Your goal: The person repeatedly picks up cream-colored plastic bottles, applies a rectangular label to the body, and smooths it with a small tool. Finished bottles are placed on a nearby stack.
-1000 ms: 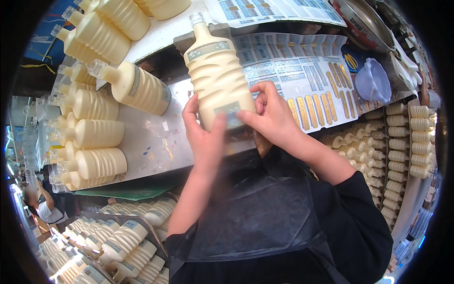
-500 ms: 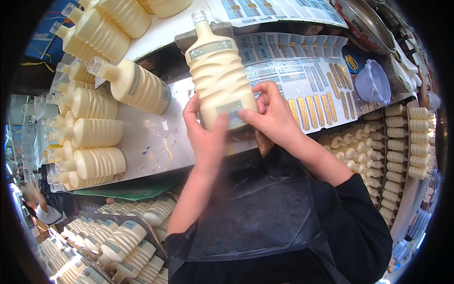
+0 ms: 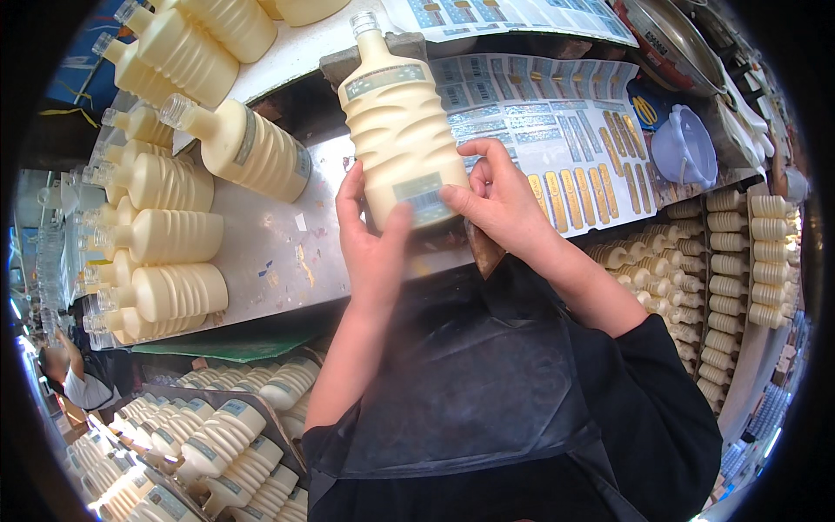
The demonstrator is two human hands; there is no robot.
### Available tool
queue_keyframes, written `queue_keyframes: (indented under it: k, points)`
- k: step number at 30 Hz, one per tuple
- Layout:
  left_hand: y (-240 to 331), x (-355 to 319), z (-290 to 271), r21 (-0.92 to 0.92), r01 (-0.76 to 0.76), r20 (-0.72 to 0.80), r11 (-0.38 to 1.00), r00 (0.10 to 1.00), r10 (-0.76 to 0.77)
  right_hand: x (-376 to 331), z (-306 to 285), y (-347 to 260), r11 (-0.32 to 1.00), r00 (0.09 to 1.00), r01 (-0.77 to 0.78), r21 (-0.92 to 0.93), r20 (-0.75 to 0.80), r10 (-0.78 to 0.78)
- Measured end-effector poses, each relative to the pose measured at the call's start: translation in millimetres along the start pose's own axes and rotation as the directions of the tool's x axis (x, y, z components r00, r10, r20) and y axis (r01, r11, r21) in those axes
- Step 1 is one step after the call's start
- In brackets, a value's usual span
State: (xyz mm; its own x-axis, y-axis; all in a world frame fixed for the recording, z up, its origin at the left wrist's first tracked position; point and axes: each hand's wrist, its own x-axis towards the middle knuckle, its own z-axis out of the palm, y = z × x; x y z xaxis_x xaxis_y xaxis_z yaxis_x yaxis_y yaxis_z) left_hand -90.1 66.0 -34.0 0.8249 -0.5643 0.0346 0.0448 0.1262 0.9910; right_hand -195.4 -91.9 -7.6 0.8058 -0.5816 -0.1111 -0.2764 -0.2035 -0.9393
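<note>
A cream-coloured, ribbed bottle with a clear neck lies in front of me, its shoulder resting on a grey block. One bluish label runs across its shoulder, and a second bluish label sits near its base. My left hand grips the bottle's lower left side, thumb at the lower label's left edge. On the other side, my right hand holds the bottle's right edge, with the thumb on the label's right end and the fingers curled at the side.
Several cream bottles lie along the table's left side, one labelled bottle closer in. Sheets of blue and gold stickers spread to the right, beside a pale purple bucket. Racks of bottles stand lower left, and more at right. Another person is far left.
My left thumb has shifted slightly left and down, uncovering more of the lower label. The bottle and both hands otherwise stay nearly in place, with a slight shift of the whole view.
</note>
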Motion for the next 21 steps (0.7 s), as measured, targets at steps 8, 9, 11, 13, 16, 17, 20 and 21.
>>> queue_keyframes:
  k: [8,9,11,13,16,17,20,21]
  points:
    - [-0.8,-1.0,0.9,-0.008,-0.022,-0.001,1.000,1.000,0.022,-1.2,1.0,-3.6,0.999,1.000,-0.002,-0.037,-0.027,0.001]
    - [-1.1,-1.2,1.2,0.001,-0.028,-0.001,1.000,1.000,0.028,-1.1,0.9,-3.7,0.999,1.000,-0.004,-0.038,-0.027,0.003]
    - [2.1,-1.5,4.0,-0.044,-0.009,-0.009,0.999,1.000,0.008,-0.9,0.8,-3.5,0.999,1.000,-0.007,-0.040,-0.026,0.006]
    - [3.0,-1.7,4.5,-0.045,-0.002,-0.013,0.999,1.000,0.002,0.8,-0.4,-2.6,0.997,0.999,-0.030,-0.067,-0.019,0.029]
    - [2.5,-1.7,4.4,0.004,-0.009,-0.014,1.000,1.000,0.009,0.8,-1.0,-1.1,0.997,0.999,-0.033,-0.069,-0.019,0.032]
    - [3.6,-1.8,4.6,0.011,-0.008,-0.015,1.000,1.000,0.008,0.6,-0.9,-0.5,0.998,0.999,-0.029,-0.063,-0.020,0.027]
    - [2.2,-1.1,4.1,0.026,-0.021,-0.017,0.999,1.000,0.021,0.5,0.0,0.4,0.999,0.999,-0.031,-0.044,-0.027,0.030]
    - [1.3,-0.9,4.0,0.032,-0.027,-0.019,0.999,0.999,0.027,-0.1,0.3,0.0,0.999,0.999,-0.023,-0.049,-0.026,0.022]
